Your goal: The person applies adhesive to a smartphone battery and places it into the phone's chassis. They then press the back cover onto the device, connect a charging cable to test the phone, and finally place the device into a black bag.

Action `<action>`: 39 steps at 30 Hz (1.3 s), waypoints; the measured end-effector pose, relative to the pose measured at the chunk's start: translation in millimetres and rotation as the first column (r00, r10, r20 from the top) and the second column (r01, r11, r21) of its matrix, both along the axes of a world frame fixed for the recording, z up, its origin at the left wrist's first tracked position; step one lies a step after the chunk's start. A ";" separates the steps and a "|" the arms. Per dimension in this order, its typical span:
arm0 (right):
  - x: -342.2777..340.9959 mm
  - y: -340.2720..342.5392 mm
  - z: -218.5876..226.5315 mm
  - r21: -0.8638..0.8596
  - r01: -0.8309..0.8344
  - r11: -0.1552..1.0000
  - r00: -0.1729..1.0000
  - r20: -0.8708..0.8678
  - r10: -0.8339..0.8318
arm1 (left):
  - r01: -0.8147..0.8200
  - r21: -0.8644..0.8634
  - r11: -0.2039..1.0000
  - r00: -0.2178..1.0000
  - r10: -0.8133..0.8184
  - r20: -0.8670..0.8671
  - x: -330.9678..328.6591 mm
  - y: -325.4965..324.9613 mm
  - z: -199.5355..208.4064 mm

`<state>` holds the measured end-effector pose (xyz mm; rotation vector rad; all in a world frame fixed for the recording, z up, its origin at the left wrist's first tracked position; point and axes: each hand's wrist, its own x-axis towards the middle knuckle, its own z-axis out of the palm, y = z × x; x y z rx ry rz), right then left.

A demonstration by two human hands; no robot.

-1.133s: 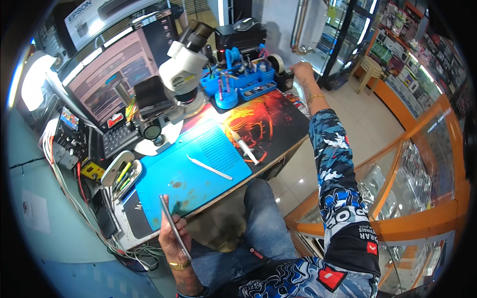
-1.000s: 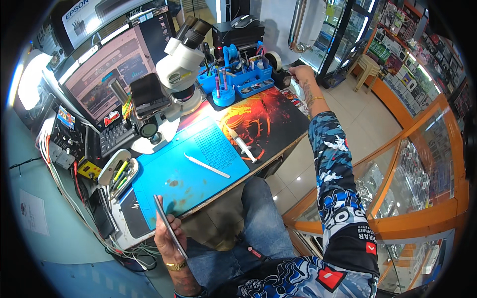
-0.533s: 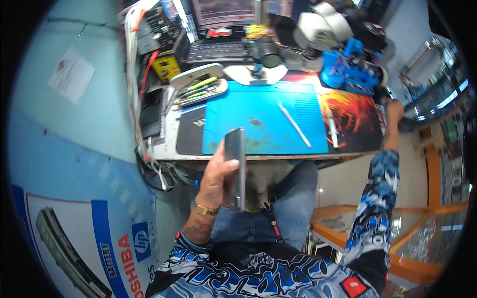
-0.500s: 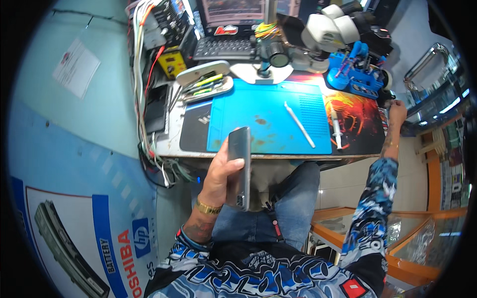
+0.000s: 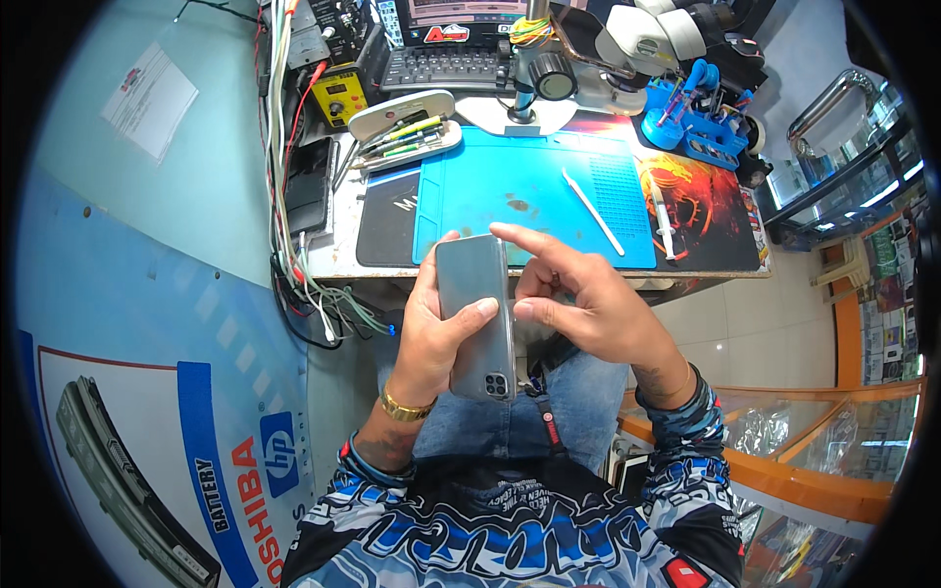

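My left hand [image 5: 431, 328] is closed round a grey smartphone [image 5: 470, 265], its back and square camera block facing up, at the desk's front edge above my lap. My left thumb lies across the phone's back. My right hand [image 5: 593, 309] is at the phone's right side. Its index finger stretches to the top right corner, while the thumb and curled fingers come together near the long edge. What they hold, if anything, is too small to make out. Beyond the hands, a blue work mat [image 5: 490, 186] carries a white pen-like tool [image 5: 594, 213].
A syringe [image 5: 664, 223] lies right of the mat, below a blue tool organiser [image 5: 711, 142]. An open case of tools [image 5: 407, 137] stands at the back left. Behind are a microscope [image 5: 642, 49] and a laptop [image 5: 441, 69]. Cables [image 5: 284, 196] hang down the left side.
My right hand has come back from the desk's far right edge to the phone's side. The phone has tilted so that its back faces up more fully.
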<state>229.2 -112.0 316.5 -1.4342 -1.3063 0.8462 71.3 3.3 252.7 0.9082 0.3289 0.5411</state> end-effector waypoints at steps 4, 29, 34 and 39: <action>-13.1 -0.1 2.0 -0.019 -0.005 1.000 1.000 0.019 0.005 | -0.030 0.028 0.999 1.000 0.029 0.010 -12.2 -2.7 2.5; -41.1 -4.3 -38.9 0.123 0.129 0.984 0.927 -0.366 -0.076 | 0.368 -0.245 0.897 0.915 -0.302 0.269 -17.7 -20.2 4.3; -45.2 6.9 -64.4 0.215 0.333 0.918 0.900 -0.364 -0.241 | 0.398 -0.289 0.870 0.882 -0.276 0.383 -7.0 -26.6 9.0; -40.5 -3.0 -64.8 0.203 0.412 0.888 0.895 -0.272 -0.353 | -0.140 -0.104 0.985 0.987 0.147 0.068 -0.5 -12.6 2.2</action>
